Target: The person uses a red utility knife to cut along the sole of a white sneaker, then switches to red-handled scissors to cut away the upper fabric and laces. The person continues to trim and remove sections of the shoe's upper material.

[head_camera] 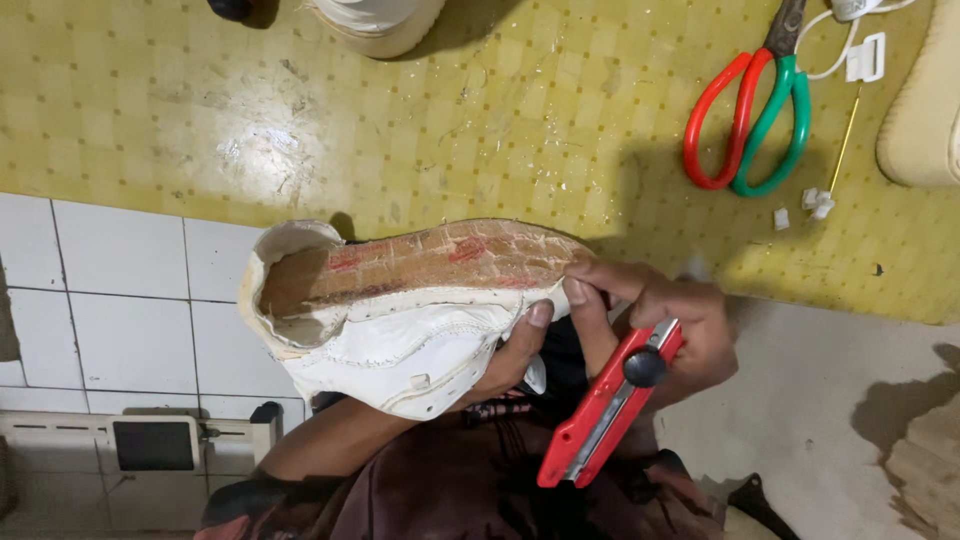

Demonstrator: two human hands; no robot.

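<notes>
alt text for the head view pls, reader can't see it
Seen from above, the left hand holds a white shoe upper sole-side up, showing its brown bottom, while the right hand grips a red utility knife and touches the toe end. Red-and-green-handled scissors lie on the yellow patterned mat beyond.

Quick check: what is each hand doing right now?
Left hand: closed on the white shoe, gripping it from below.
Right hand: closed on the red utility knife, fingers touching the shoe's edge.
</notes>
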